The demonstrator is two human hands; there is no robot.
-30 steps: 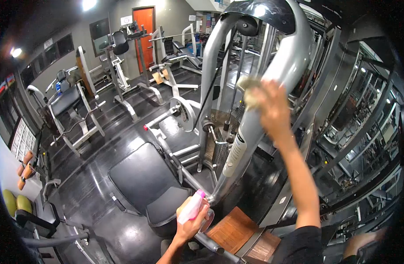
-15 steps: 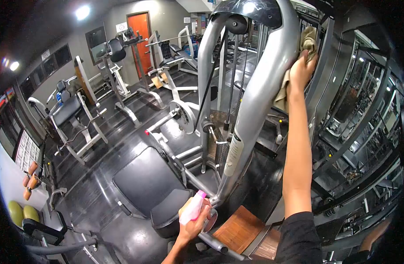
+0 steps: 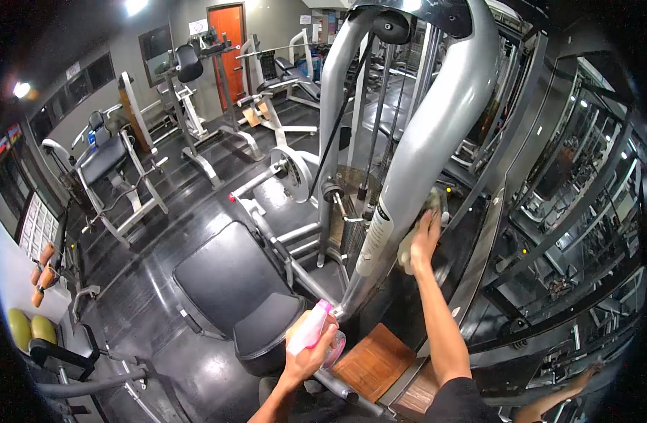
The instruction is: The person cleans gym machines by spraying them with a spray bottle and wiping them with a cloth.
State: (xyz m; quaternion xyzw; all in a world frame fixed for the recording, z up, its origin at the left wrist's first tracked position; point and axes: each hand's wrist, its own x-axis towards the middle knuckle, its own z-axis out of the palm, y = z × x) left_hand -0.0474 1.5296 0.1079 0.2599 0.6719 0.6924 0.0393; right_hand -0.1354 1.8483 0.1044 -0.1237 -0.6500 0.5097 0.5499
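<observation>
My left hand (image 3: 307,357), at the lower middle, is wrapped round a spray bottle with a pink top (image 3: 311,330), beside the black padded seat (image 3: 270,324). My right hand (image 3: 425,240) holds a beige cloth (image 3: 408,252) against the right side of the thick silver machine frame (image 3: 425,148), level with the label on its lower part. Part of the cloth is hidden behind the hand and the frame.
A wooden board (image 3: 375,362) lies below the frame's foot. The machine's weight plate (image 3: 290,175) is left of its upright. A mirror (image 3: 570,190) lines the right side. More benches and a bench with a curl bar (image 3: 105,158) stand at the left.
My right hand and the cloth have moved down along the silver frame, from near its top bend to its lower half. My left hand still holds the bottle. The view has shifted slightly.
</observation>
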